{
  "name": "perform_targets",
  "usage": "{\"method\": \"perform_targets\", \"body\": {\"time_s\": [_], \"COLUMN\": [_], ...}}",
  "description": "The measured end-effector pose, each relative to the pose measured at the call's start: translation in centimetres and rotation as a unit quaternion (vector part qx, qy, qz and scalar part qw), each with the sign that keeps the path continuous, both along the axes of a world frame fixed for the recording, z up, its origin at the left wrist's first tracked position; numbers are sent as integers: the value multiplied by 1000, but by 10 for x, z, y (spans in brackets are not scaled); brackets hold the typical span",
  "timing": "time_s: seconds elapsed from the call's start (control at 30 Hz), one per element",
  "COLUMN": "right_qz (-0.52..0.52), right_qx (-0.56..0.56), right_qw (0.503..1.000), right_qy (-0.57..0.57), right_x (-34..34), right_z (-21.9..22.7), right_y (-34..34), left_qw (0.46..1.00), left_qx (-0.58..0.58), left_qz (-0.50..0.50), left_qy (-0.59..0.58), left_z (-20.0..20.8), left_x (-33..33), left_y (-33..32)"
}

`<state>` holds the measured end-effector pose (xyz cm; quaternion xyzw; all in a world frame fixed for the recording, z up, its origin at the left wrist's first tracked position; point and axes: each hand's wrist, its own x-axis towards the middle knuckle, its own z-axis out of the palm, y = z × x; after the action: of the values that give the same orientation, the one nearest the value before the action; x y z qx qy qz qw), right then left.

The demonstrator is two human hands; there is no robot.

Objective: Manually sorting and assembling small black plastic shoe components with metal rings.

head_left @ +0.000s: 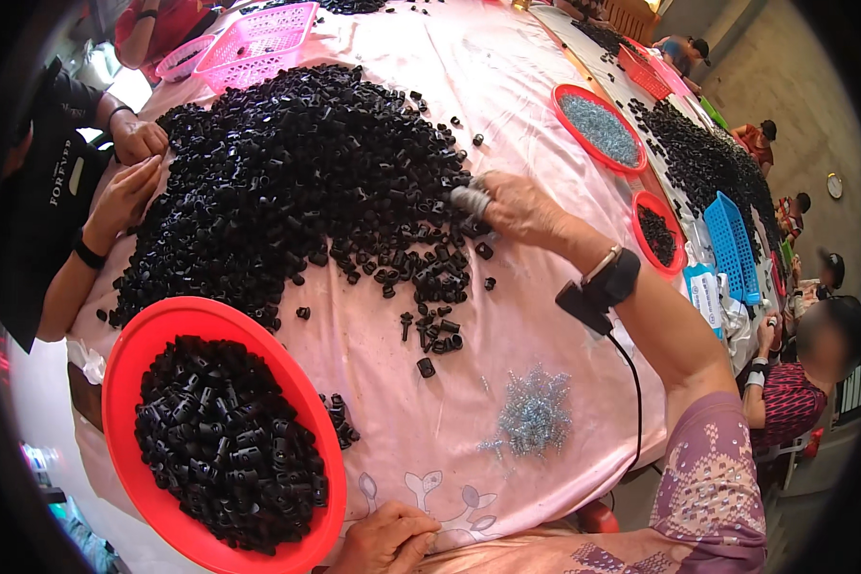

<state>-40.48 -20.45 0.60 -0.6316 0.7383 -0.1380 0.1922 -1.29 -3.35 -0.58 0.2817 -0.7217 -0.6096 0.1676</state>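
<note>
My right hand (518, 206) reaches across to the right edge of a big heap of small black plastic pieces (297, 172), which look like cord-lock parts. Pale wrapping covers a fingertip; the fingers are bent together against the pieces, and whatever they grip is hidden. At the table's near edge rests my left hand (387, 538), its fingers curled and pinched, with any small item in them out of sight. Left of it a red basin (124, 402) holds many black cord locks (230, 445). A small mound of silvery springs (536, 413) lies on the pink cloth.
A co-worker's hands (129, 182) are at the heap's left side. Pink baskets (258, 48) stand at the far left. On the right are a red tray of springs (598, 129), a red bowl of black pieces (657, 234), and a blue basket (730, 249). A cable (636, 383) hangs from my right wrist.
</note>
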Motion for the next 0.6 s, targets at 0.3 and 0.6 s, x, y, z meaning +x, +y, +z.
{"method": "perform_targets", "body": {"time_s": [0.3,0.6], "right_qz": [-9,95], "right_qx": [7,-37], "right_qw": [995,993], "right_qy": [99,-64], "right_x": [-2,79], "right_z": [15,6], "right_y": [35,66], "left_qw": [998,999], "left_qx": [-61,-43], "left_qz": [-6,5], "left_qy": [-8,-5], "left_z": [0,-4], "left_x": [0,0], "left_y": [-1,4]}}
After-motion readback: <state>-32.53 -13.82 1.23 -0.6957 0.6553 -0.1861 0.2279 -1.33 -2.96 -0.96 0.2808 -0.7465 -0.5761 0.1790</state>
